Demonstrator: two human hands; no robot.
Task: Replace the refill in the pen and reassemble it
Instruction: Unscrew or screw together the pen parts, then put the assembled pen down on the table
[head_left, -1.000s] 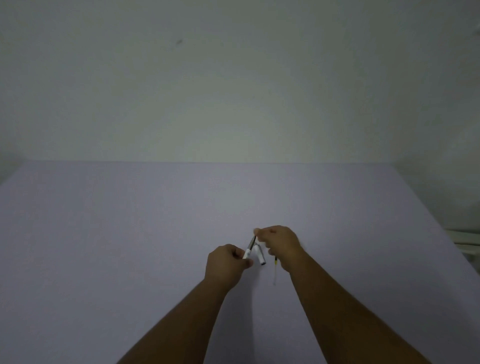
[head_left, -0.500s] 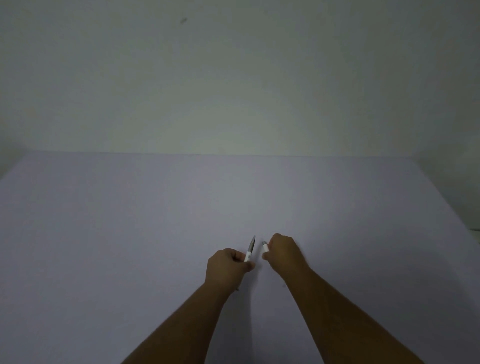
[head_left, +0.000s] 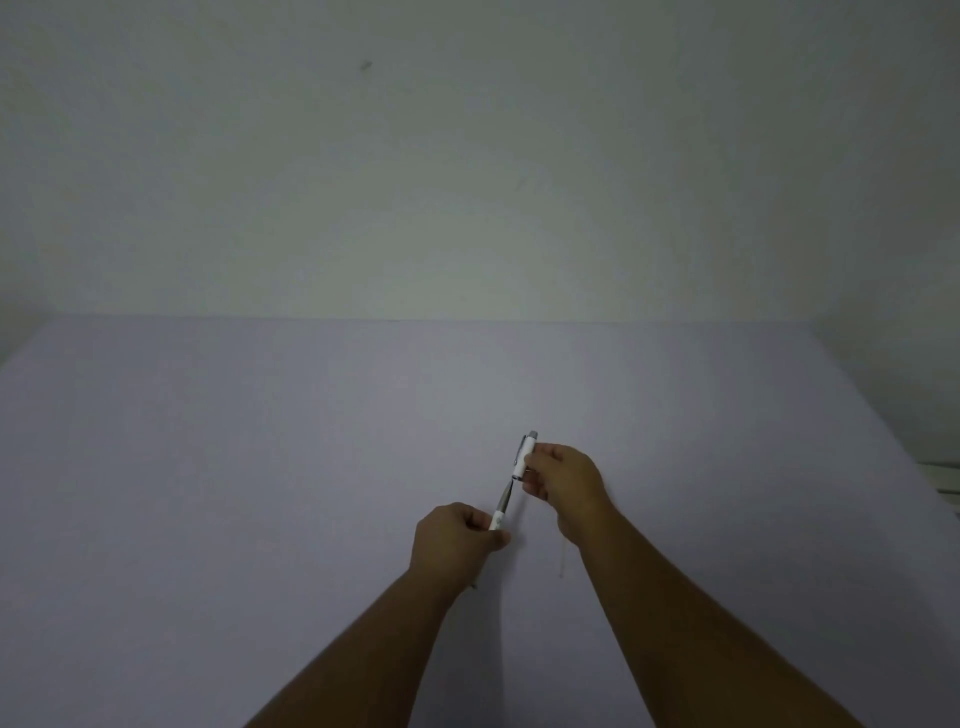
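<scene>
Head camera: over a plain lavender table (head_left: 260, 467), a person brings two halves of a white pen toward each other. The left hand (head_left: 457, 540), fingers clenched, grips the lower pen section (head_left: 497, 519), from which a thin grey refill (head_left: 505, 499) juts up and away. Just beyond the refill's end, the right hand (head_left: 566, 480) pinches the upper barrel (head_left: 523, 457), clip and grey cap pointing away, between thumb and fingertips. The barrel's open mouth sits right at the refill's end; whether they touch cannot be told in the dim light.

The step in hand looks like reassembly, with the refill apparently seated in the lower section. The next move likely calls for lining the barrel up with the refill, sliding it down until the two white parts meet, then twisting or pressing them shut. A slight tilt could snag the refill on the barrel's rim.

Near the refill, on the table below the right wrist, lies a pale thin stick (head_left: 562, 558), possibly the spent refill; it is too faint to be sure. Nothing else stands between the hands. A bare wall (head_left: 467, 182) rises behind the table, and pale edges (head_left: 943, 475) show at the far right.
</scene>
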